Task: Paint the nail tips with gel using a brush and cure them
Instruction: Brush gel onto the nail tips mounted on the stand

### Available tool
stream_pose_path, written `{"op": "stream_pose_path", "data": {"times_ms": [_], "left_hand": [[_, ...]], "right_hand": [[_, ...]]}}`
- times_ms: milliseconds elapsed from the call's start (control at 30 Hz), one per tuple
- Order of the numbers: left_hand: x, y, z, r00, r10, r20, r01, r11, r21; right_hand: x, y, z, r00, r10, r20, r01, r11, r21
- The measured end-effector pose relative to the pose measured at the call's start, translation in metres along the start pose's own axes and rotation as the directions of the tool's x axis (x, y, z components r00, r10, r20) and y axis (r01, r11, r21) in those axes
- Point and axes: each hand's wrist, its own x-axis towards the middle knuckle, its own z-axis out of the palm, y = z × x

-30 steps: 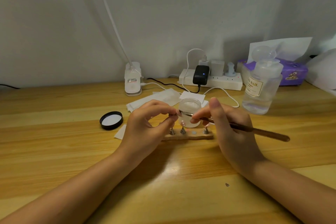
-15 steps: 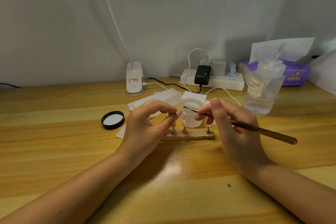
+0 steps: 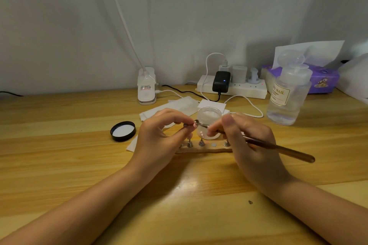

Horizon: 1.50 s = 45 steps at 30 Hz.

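My left hand (image 3: 159,135) pinches a nail tip (image 3: 195,123) on its little stand, lifted clear of the holder (image 3: 205,148) beneath both hands so my right hand (image 3: 253,145), gripping the brush (image 3: 278,148) pencil-style, can touch gel on, the open jar (image 3: 209,119) just behind for reloading.

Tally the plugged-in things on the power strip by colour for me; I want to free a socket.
Black: 1, the boxy black adapter with a small blue light.
White: 2, the small white charger with a white cable, and the square white plug.
Pale grey-blue: 1, the rounded plug.
Total: 4 on the long white power strip.
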Motion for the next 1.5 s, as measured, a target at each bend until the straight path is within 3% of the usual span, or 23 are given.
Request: {"op": "stream_pose_path", "data": {"times_ms": [100, 300, 500, 600, 700, 867, 967, 1067, 1267, 1500], "left_hand": [[0.0003, 0.0004, -0.0001, 1.0, 0.012, -0.007, -0.012, 1.0, 0.007], [0.0, -0.0003, 0.0001, 1.0, 0.008, -0.002, -0.008, 1.0, 0.005], [-0.0001, -0.0012, 0.0005, 1.0, 0.004, -0.011, -0.004, 1.0, 0.024], [0.0001, -0.0013, 0.0001, 1.0, -0.001, -0.006, 0.001, 1.0, 0.022], [0.0001, -0.0011, 0.0002, 1.0, 0.0, -0.01, 0.0, 1.0, 0.008], [0.0002, 0.0014, 0.0004, 1.0, -0.006, -0.023, 0.006, 1.0, 0.007], [0.0003, 0.0021, 0.001, 1.0, -0.014, -0.014, 0.014, 1.0, -0.007], [-0.0006, 0.0027, 0.0003, 1.0, -0.03, -0.003, 0.03, 0.999, -0.03], [-0.0002, 0.0014, 0.0001, 0.998, -0.061, -0.02, 0.061, 0.998, -0.013], [-0.0003, 0.0024, 0.0001, 0.998, -0.067, -0.017, 0.066, 0.997, -0.038]], "right_hand": [[-0.0026, -0.0002, 0.0004, 0.999, -0.04, 0.015, 0.04, 0.999, 0.007], [0.0008, 0.0008, -0.0003, 1.0, 0.016, -0.014, -0.016, 1.0, -0.001], [-0.0031, 0.001, 0.0003, 0.995, -0.1, 0.021, 0.1, 0.995, -0.019], [-0.0021, 0.001, -0.0011, 0.997, -0.056, -0.044, 0.056, 0.998, -0.011], [-0.0001, 0.0016, 0.0002, 1.0, -0.004, -0.006, 0.004, 0.999, -0.047], [-0.0035, 0.0006, 0.0009, 0.997, -0.071, 0.025, 0.072, 0.997, -0.025], [-0.0016, 0.0017, -0.0009, 0.999, 0.032, -0.039, -0.029, 0.997, 0.076], [0.0007, 0.0033, -0.0006, 0.996, 0.086, -0.03, -0.084, 0.995, 0.047], [-0.0032, 0.0003, 0.0011, 0.998, -0.045, 0.033, 0.045, 0.999, -0.009], [-0.0002, 0.0016, 0.0009, 0.998, 0.063, -0.017, -0.063, 0.997, 0.037]]}}
